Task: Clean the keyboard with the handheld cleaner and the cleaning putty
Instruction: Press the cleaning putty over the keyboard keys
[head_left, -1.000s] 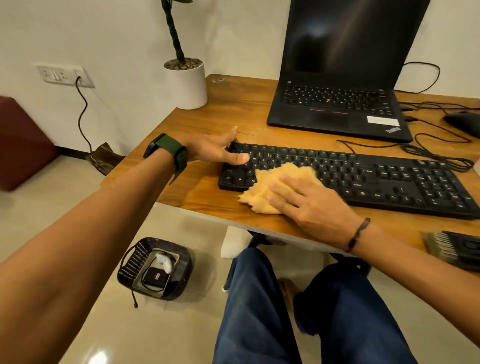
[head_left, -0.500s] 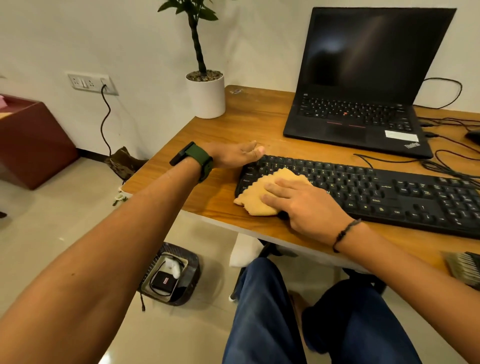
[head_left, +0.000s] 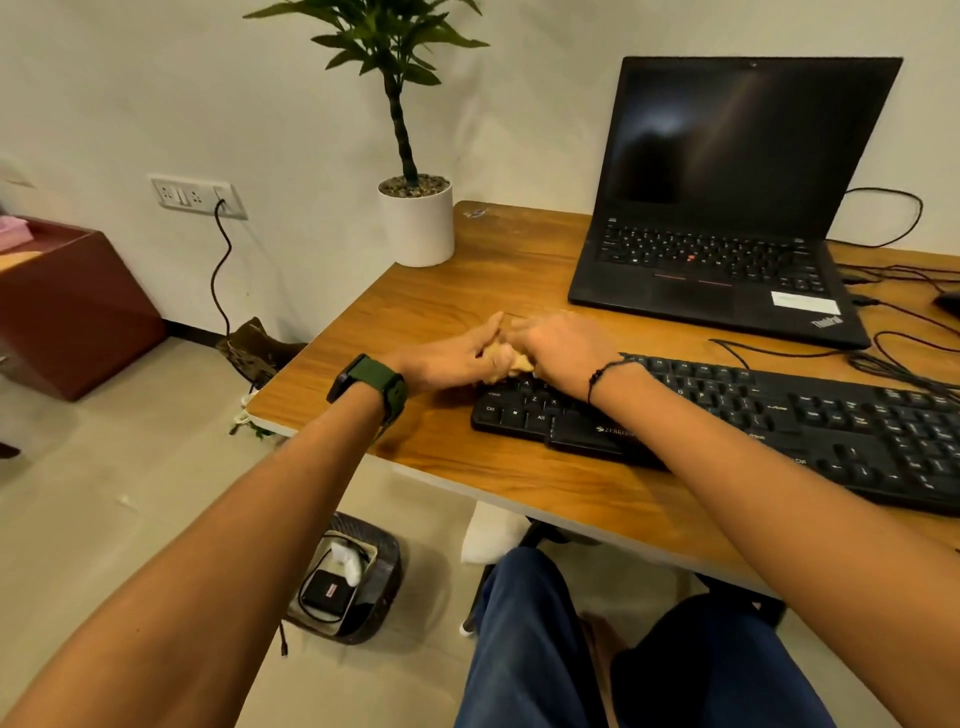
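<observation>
Soft, even indoor light is cast; faint glare is seen on the laptop screen (head_left: 727, 135); edges are bowed by wide-angle distortion.

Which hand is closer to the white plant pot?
Left. The left hand is on the pot's side of the desk; the right hand is beside it, farther toward the laptop.

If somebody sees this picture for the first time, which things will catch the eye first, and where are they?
First, the two hands meeting at the picture's middle: the left hand and right hand together grip a yellow putty above the left end of the black keyboard. Behind it, an open laptop with a dark screen stands at the desk's far right.
</observation>
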